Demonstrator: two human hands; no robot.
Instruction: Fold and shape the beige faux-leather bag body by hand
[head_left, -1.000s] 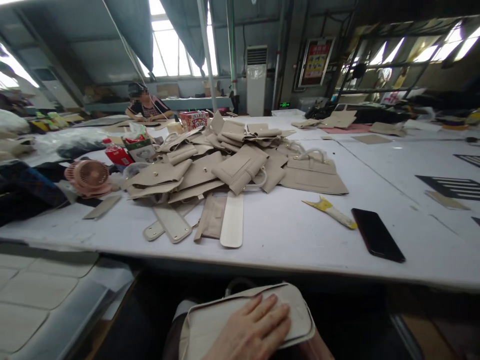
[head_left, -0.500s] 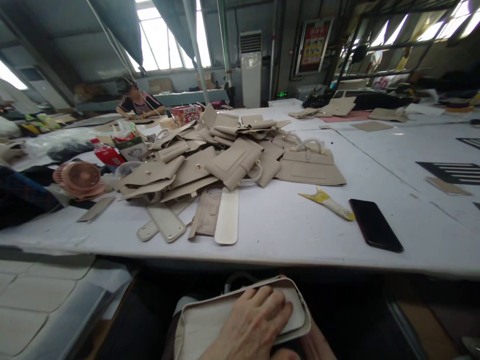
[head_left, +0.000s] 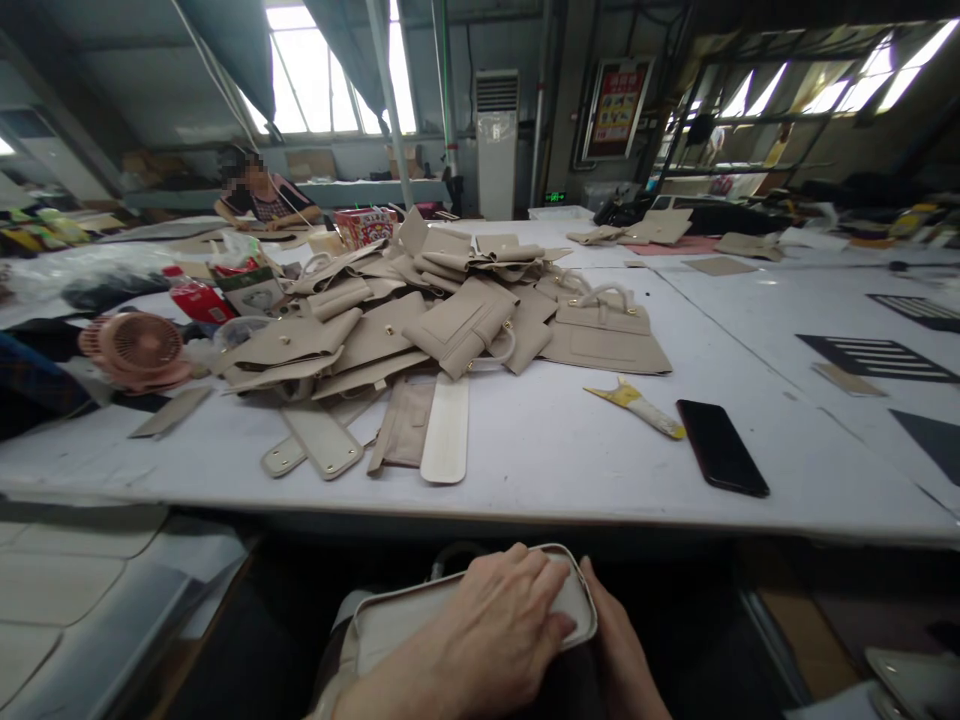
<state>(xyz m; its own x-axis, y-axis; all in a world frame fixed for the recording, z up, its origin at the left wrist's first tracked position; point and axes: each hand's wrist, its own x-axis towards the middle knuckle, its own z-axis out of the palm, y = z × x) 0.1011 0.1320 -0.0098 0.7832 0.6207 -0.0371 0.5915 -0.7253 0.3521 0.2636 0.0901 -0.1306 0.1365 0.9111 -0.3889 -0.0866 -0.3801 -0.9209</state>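
In the person's lap, just below the table edge, lies a beige faux-leather handbag, flat and seen from above. The left hand rests across it, fingers spread and palm down, pressing rather than gripping. The right hand lies at the bag's far end, fingers against its edge; whether it grips, I cannot tell. The bag looks light and soft-sided, its piped rim the firmest place to hold. Ahead of the hands, on a white work table, lie a black phone and a heap of beige bag panels. Beyond the heap, a co-worker sits at the table's far side.
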